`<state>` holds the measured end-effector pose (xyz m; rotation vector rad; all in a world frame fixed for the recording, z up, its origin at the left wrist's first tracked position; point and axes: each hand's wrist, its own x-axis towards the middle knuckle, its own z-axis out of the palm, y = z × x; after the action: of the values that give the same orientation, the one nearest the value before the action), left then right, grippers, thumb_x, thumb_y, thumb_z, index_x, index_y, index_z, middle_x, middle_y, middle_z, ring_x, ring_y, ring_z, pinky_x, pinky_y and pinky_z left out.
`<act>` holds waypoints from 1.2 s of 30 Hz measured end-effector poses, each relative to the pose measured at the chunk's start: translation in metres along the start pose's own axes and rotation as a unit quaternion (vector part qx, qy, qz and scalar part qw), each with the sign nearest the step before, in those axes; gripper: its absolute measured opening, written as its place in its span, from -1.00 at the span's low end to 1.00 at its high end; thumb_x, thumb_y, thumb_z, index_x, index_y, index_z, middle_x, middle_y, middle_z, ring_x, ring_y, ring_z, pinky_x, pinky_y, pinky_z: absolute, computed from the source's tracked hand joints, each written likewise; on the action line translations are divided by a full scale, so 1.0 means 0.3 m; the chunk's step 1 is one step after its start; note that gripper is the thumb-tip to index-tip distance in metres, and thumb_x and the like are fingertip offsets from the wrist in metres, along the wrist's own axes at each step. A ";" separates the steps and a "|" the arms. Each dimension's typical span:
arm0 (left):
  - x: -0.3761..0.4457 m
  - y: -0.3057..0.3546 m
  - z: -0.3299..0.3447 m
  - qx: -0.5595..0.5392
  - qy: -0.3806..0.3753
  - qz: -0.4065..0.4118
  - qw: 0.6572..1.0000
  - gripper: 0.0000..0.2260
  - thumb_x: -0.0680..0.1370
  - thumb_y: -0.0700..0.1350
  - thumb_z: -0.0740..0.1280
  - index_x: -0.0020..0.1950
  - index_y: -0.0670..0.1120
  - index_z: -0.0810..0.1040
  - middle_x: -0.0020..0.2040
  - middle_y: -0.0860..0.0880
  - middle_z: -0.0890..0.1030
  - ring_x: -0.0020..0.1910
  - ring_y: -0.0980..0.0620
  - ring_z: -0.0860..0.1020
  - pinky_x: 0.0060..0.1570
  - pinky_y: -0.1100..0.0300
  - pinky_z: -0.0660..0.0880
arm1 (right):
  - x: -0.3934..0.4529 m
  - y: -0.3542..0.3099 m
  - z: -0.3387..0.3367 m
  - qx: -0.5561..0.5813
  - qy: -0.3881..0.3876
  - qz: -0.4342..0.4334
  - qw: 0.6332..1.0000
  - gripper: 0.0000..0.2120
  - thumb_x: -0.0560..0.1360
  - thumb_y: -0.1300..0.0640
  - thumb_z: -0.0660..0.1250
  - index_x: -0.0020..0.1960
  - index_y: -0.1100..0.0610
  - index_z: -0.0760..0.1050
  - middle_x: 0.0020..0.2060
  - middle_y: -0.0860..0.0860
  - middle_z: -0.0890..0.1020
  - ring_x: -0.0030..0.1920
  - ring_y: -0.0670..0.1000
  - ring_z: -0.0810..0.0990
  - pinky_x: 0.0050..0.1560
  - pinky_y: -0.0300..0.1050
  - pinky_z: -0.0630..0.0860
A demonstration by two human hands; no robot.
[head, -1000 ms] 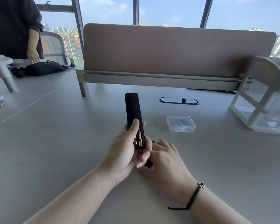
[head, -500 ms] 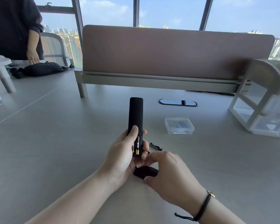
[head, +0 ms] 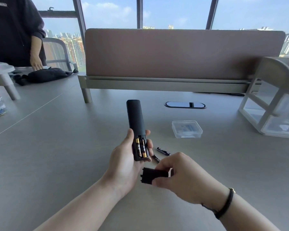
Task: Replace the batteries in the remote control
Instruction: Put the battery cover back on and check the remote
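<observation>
Grey tabletop fills the view, backed by a brown divider panel and tall windows showing a city skyline. An oval cable port sits in the surface just in front of the panel. At far right stands a white drawer unit with translucent drawers; their contents cannot be made out. At far left, a second person's hand rests beside a black bag.

A clear plastic box lies on the tabletop to the right of the remote, lid closed, with something pale blue inside (not identifiable). Two loose batteries lie on the tabletop between the box and the hands; the nearer one is partly hidden behind the right hand.

The left hand grasps the lower end of the black remote control, thumb on its left edge and fingers on its right. The long axis of the remote runs away from the wearer, far end tilted upward, back face toward the camera. The battery compartment is open and holds two gold-and-black batteries side by side, lengthwise.

The right hand pinches the black battery cover between thumb and fingers, just below and right of the remote, apart from it. A black cord bracelet circles the right wrist.
</observation>
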<state>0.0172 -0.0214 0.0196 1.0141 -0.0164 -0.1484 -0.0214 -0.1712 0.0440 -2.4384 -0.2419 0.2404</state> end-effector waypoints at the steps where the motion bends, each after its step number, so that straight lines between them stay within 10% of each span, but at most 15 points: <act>1: -0.002 0.003 0.000 -0.007 -0.001 -0.008 1.000 -0.55 0.64 0.12 0.08 0.19 -0.20 0.55 -0.25 -0.14 0.52 -0.31 -0.07 0.45 -0.23 0.06 0.32 | 0.001 0.001 -0.008 0.055 -0.010 0.003 0.998 -0.94 0.42 0.05 0.46 -0.14 0.03 0.67 -0.59 -0.18 0.50 -0.58 -0.15 0.35 -0.53 -0.38 0.26; 9: -0.010 0.012 0.008 -0.098 -0.051 -0.057 0.992 -0.55 0.63 0.17 0.06 0.28 -0.14 0.45 -0.19 -0.15 0.49 -0.22 -0.09 0.46 -0.02 -0.01 0.39 | 0.010 -0.037 0.070 0.512 0.011 0.068 0.856 -0.84 0.55 0.24 0.35 -0.05 0.37 0.57 -0.35 0.17 0.62 -0.43 0.09 0.63 -0.35 -0.09 0.64; 36: -0.019 0.024 0.014 -0.104 -0.064 -0.106 0.987 -0.58 0.62 0.15 0.11 0.18 -0.18 0.47 -0.24 -0.15 0.48 -0.32 -0.08 0.45 -0.24 0.07 0.41 | 0.016 -0.032 0.109 0.494 -0.002 0.027 0.869 -0.73 0.48 0.10 0.41 -0.24 0.31 0.54 -0.48 0.19 0.57 -0.60 0.05 0.49 -0.58 -0.19 0.46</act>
<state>0.0121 -0.0205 0.0283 0.7942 -0.0106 -0.4016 -0.0255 -0.1430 0.0248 -1.4203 -0.0238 0.2994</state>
